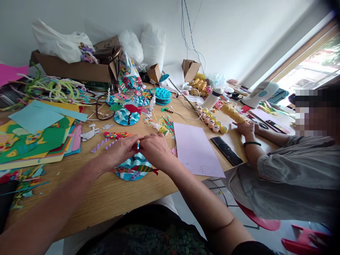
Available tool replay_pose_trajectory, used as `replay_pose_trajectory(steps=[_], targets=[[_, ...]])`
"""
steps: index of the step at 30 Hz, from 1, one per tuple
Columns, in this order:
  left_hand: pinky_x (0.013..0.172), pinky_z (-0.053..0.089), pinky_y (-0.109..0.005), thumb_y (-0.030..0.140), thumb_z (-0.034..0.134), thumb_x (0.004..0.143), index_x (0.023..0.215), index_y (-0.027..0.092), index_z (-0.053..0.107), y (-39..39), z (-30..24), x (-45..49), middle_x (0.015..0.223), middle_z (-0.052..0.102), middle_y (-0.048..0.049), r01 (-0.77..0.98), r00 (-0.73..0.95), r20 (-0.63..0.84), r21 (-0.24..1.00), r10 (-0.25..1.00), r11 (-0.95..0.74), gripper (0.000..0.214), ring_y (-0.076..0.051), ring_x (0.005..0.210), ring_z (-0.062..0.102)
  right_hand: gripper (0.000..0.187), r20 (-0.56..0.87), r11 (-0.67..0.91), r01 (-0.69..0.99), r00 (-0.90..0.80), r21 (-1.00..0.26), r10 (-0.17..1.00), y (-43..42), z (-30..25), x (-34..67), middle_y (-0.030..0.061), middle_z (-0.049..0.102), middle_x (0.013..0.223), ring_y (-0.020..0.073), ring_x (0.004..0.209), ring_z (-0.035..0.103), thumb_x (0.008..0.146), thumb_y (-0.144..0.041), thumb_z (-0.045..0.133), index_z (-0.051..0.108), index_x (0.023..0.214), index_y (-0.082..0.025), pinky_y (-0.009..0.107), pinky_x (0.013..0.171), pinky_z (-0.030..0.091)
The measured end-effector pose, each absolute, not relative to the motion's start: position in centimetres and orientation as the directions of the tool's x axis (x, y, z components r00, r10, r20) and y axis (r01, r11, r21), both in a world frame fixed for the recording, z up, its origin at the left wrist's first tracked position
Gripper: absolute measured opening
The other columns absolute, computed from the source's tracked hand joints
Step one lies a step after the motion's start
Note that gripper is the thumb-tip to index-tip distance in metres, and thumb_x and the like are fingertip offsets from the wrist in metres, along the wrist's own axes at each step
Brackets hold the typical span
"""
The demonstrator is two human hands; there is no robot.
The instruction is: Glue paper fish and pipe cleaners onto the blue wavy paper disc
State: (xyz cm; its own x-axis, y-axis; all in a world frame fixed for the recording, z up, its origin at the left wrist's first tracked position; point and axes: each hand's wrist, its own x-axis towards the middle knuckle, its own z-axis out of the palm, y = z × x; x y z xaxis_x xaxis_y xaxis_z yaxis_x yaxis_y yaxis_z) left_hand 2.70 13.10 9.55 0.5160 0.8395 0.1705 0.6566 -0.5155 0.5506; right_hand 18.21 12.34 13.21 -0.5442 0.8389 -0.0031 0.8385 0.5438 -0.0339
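Note:
My left hand (120,150) and my right hand (156,148) meet fingertip to fingertip above a round blue wavy paper disc (134,170) decorated with a striped paper fish (145,169) and purple curls. Both hands pinch a small piece between them, mostly hidden by the fingers; a bit of red shows. The disc lies on the wooden table (106,193) near its front edge.
A lilac paper sheet (195,148) and a black phone (226,150) lie to the right. Coloured paper stacks (39,136) sit left, another blue disc (126,116) and glue bottles behind. A seated person's hands (245,128) rest at the right by a row of small figures (211,120).

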Motion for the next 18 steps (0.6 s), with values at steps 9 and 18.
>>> replay_pose_trajectory(steps=[9,18], targets=[[0.070,0.044,-0.026,0.017,0.051,0.078,0.109,0.024,0.051,13.1,8.4,2.5,0.091,0.062,0.0003,0.603,0.543,0.208,0.578,0.813,-0.550,0.032,-0.016,0.083,0.059,0.020,-0.006,0.544,0.837,-0.546,-0.061,0.838,12.1,13.3,18.2,0.0017,0.070,0.087,0.0177,0.084,0.058,0.084,-0.022,0.048,0.068,0.084,-0.025,0.030,0.071,0.032],[0.075,0.043,-0.029,0.037,0.046,0.073,0.090,0.022,0.064,14.8,12.7,-4.9,0.094,0.066,-0.0027,0.868,0.164,0.052,0.467,0.985,-0.170,0.030,-0.022,0.086,0.058,0.022,0.005,0.554,0.832,-0.554,-0.024,0.833,12.0,13.2,18.3,0.0035,0.068,0.083,0.0186,0.084,0.058,0.085,-0.025,0.047,0.068,0.078,-0.022,0.030,0.067,0.033]])
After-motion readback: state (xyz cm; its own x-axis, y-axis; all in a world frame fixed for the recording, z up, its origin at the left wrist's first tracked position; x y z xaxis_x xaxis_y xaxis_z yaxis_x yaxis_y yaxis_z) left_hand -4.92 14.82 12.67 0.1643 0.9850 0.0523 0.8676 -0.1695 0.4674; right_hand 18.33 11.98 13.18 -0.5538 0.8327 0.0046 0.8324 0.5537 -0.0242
